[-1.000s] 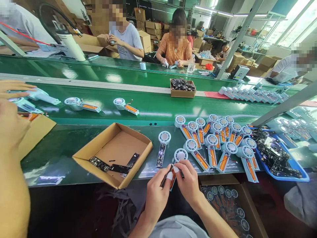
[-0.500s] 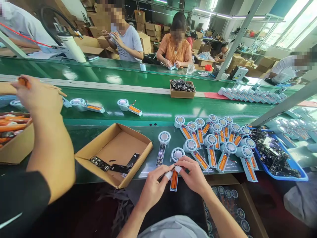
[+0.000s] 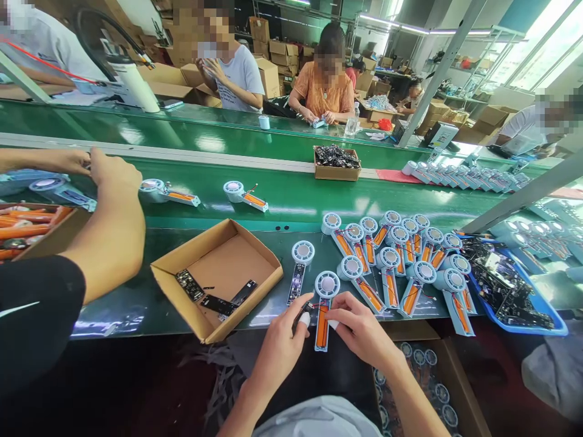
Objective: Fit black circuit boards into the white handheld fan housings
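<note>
A light blue handheld fan (image 3: 327,285) lies at the table's near edge, its round head away from me and its handle open over an orange battery. Left of the handle, my left hand (image 3: 291,328) pinches a small dark circuit board (image 3: 302,311), with thin red wires running toward the fan. My right hand (image 3: 353,318) is at the right side of the handle, thumb and forefinger close together at its edge; whether they grip the handle or a wire is hard to make out. Another fan (image 3: 303,252) with a black board in its handle lies just to the left.
A cardboard tray (image 3: 218,255) with several boards is at left, beside a co-worker's arm (image 3: 113,230). Many open fans (image 3: 389,258) and a blue basket (image 3: 542,328) of boards lie at right. The green belt (image 3: 286,200) runs behind.
My hands have moved apart, the left one leftward with the board and the right one off the fan's neck. The cardboard tray has shifted slightly, and the co-worker's arm reaches further over the belt.
</note>
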The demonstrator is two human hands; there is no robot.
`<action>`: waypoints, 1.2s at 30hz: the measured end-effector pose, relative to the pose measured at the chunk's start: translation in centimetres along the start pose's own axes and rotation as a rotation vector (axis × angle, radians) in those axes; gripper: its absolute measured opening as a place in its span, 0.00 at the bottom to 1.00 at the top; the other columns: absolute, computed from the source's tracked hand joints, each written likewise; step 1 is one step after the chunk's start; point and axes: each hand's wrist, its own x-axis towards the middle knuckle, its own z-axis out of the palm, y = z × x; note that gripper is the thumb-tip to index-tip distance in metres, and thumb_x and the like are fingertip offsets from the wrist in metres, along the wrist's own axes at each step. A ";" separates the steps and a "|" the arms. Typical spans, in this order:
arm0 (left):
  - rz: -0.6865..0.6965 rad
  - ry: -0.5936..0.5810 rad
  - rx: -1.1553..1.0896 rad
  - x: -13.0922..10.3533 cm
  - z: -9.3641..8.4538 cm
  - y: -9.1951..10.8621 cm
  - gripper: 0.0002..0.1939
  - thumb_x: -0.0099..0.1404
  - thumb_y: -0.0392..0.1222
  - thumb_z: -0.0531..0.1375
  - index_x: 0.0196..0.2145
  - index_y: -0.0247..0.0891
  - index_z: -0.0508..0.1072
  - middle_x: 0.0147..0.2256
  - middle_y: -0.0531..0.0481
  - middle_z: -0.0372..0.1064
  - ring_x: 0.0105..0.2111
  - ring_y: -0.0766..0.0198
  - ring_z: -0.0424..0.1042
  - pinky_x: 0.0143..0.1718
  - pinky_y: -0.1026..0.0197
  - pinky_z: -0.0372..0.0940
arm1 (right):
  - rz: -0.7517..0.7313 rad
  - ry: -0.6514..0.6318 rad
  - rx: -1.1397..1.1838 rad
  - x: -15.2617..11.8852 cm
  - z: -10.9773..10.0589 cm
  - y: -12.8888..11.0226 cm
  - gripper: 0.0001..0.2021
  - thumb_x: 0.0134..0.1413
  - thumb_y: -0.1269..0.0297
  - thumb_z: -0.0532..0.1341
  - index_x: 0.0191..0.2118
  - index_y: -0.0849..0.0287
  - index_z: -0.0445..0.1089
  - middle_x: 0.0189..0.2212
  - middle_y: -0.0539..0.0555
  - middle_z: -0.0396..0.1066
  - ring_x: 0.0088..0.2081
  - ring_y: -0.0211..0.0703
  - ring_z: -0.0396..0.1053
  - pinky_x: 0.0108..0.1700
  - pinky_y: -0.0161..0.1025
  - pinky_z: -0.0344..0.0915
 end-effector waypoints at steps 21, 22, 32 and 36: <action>0.084 -0.068 0.173 0.2 -1.0 0.4 0.28 0.64 0.28 0.48 0.58 0.43 0.69 0.38 0.47 0.78 0.33 0.59 0.79 0.39 0.58 0.73 | 0.077 0.319 -0.006 1.6 3.9 -0.6 0.15 0.65 0.74 0.54 0.47 0.55 0.76 0.38 0.57 0.78 0.39 0.46 0.76 0.42 0.39 0.74; 0.026 -0.038 0.081 0.3 -0.9 0.3 0.26 0.65 0.31 0.49 0.59 0.41 0.67 0.38 0.47 0.79 0.30 0.60 0.79 0.37 0.58 0.73 | 0.115 0.330 -0.002 1.7 3.8 -0.6 0.13 0.65 0.73 0.55 0.46 0.55 0.76 0.37 0.56 0.78 0.38 0.45 0.76 0.41 0.39 0.74; -0.128 0.056 -0.140 0.7 0.3 1.3 0.11 0.63 0.39 0.53 0.41 0.40 0.73 0.36 0.46 0.82 0.29 0.58 0.81 0.29 0.59 0.74 | 0.139 0.311 -0.093 2.5 3.5 -1.4 0.14 0.62 0.76 0.54 0.43 0.55 0.76 0.38 0.57 0.77 0.40 0.48 0.73 0.41 0.42 0.72; 0.078 0.207 0.146 0.2 0.9 0.7 0.14 0.65 0.35 0.52 0.44 0.42 0.74 0.40 0.46 0.82 0.38 0.54 0.82 0.36 0.58 0.75 | 0.150 0.239 -0.129 2.7 3.0 -1.8 0.14 0.61 0.77 0.55 0.41 0.55 0.75 0.38 0.55 0.76 0.40 0.48 0.72 0.41 0.42 0.71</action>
